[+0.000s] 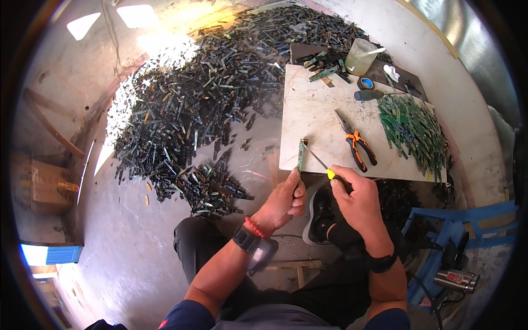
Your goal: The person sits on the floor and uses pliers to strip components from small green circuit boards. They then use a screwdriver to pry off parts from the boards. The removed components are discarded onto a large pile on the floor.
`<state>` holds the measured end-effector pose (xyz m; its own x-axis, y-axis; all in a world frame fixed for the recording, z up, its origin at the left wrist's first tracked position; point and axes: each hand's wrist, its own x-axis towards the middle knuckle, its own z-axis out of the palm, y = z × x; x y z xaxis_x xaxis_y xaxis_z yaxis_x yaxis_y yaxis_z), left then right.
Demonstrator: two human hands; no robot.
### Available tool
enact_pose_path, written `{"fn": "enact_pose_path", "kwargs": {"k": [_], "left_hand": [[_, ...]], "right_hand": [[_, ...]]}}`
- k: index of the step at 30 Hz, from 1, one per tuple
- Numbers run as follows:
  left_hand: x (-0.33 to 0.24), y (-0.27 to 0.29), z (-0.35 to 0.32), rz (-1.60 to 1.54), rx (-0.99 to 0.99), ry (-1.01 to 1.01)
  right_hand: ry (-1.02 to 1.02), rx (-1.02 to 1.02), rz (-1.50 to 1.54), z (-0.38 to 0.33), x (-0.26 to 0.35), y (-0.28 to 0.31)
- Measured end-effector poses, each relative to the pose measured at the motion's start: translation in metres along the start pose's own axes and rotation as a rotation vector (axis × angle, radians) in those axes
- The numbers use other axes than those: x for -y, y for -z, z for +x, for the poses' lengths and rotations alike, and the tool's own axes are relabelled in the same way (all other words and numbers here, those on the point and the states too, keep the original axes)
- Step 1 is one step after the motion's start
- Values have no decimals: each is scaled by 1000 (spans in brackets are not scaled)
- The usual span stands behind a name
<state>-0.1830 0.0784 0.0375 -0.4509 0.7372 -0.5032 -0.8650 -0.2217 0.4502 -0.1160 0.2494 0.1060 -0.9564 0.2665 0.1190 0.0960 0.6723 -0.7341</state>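
Left hand (286, 201) holds strip (301, 155); right hand (360, 201), screwdriver (324, 166).

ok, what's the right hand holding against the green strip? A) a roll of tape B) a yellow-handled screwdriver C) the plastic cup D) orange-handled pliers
B: the right hand grips a yellow-handled screwdriver whose tip meets the top of the green strip that the left hand holds upright at the edge of the white slab; the orange-handled pliers lie untouched on the slab.

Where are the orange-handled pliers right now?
In the head view, the orange-handled pliers lie on the pale stone slab, right of centre, between the yellow-handled screwdriver in the right hand and the green strip pile.
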Motion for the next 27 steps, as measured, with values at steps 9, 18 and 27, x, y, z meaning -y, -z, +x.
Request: {"fn": "enact_pose_path", "kwargs": {"k": [9, 18, 27], "left_hand": [[1, 2, 1, -41, 24, -12], [1, 5, 1, -205, 203, 39], [-3, 6, 1, -236, 265, 53]], "right_hand": [[-234, 132, 397, 13, -10, 8], [-57, -383, -187, 38, -29, 30], [-218, -325, -375, 80, -82, 41]]}}
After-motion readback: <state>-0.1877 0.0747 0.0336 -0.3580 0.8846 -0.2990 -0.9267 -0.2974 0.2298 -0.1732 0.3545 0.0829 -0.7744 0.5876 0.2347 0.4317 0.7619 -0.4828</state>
